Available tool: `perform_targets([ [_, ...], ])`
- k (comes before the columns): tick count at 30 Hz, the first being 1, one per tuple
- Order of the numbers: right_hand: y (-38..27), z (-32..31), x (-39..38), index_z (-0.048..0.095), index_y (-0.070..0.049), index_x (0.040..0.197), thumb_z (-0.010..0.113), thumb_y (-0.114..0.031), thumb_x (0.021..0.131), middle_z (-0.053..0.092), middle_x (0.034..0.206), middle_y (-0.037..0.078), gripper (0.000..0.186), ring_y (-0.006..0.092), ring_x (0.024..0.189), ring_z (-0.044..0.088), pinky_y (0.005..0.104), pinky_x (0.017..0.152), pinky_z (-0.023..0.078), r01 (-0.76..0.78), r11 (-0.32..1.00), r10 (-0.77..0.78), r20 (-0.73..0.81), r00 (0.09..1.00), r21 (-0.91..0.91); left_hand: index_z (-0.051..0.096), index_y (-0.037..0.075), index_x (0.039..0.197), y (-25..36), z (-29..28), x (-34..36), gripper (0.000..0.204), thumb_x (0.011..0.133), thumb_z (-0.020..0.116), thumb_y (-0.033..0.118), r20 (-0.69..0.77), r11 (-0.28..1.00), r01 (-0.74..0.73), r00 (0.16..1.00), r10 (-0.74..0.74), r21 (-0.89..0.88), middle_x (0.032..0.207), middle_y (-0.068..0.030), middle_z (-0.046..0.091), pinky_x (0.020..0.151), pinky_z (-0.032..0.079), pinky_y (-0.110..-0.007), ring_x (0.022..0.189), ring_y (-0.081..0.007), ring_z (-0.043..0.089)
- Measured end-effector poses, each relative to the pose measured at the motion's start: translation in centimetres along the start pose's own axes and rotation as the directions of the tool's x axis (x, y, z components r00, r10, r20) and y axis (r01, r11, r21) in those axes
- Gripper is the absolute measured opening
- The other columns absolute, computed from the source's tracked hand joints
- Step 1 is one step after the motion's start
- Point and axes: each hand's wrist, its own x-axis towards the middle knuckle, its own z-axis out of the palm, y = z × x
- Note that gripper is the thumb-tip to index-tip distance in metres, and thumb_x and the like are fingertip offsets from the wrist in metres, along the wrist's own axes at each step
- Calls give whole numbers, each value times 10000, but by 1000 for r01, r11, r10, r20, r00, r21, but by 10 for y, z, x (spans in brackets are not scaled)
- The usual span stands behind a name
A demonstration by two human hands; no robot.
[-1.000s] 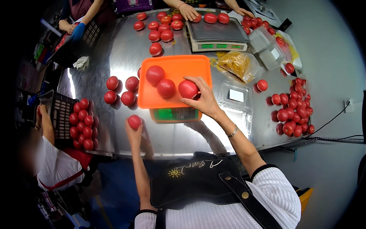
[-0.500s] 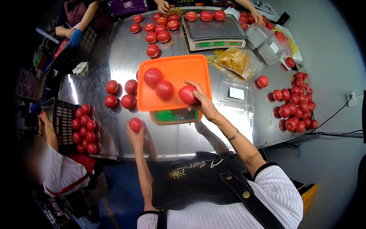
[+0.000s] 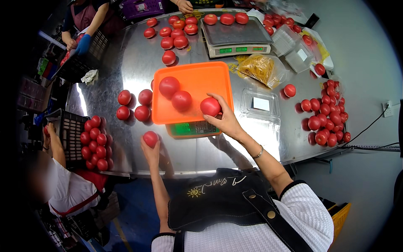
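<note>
An orange tray [image 3: 201, 77] rests on a digital scale [image 3: 195, 129] with a green display. Two red tomatoes [image 3: 181, 101] sit in its left half. At the tray's right side, my right hand [image 3: 226, 122] curls its fingers and thumb round another tomato [image 3: 210, 107]; whether that one bears on the tray I cannot tell. My left hand [image 3: 152, 154] grips a tomato [image 3: 150, 138] above the table, just left of the scale's front. Several loose tomatoes [image 3: 142, 113] lie left of the tray. An open clear plastic box [image 3: 260, 103] lies to its right.
A second scale [image 3: 235, 33] bears three tomatoes at the back, near a bag of yellow rubber bands [image 3: 262, 69]. Tomatoes are heaped at the right [image 3: 325, 113] and left [image 3: 97, 145]. Co-workers stand at the left and far sides, beside black crates [image 3: 69, 136].
My right hand has turned round its tomato, its fingers now behind and thumb in front, with the tomato slightly further right. My left hand keeps its tomato. A far co-worker's arm has left the upper right.
</note>
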Motion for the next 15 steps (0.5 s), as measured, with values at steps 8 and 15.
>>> perform_targets([
  [8,1,-3,-5,461,-73,1253,743,-179,771,479,1199,133,569,253,1084,543,319,817,522,14,982,-39,-133,990,-186,291,21,1405,-4,1,0,812,750,730,212,4,1000,7,1000,-7,-26,1377,-241,379,1051,326,-423,1261,-392,382],
  [15,21,-46,-8,475,-92,1215,537,-296,939,557,954,49,349,87,646,529,210,550,451,-83,969,142,-251,957,233,311,31,1399,1,3,2,827,725,753,213,18,999,45,999,-45,2,1319,-248,431,994,382,-434,1175,-400,463],
])
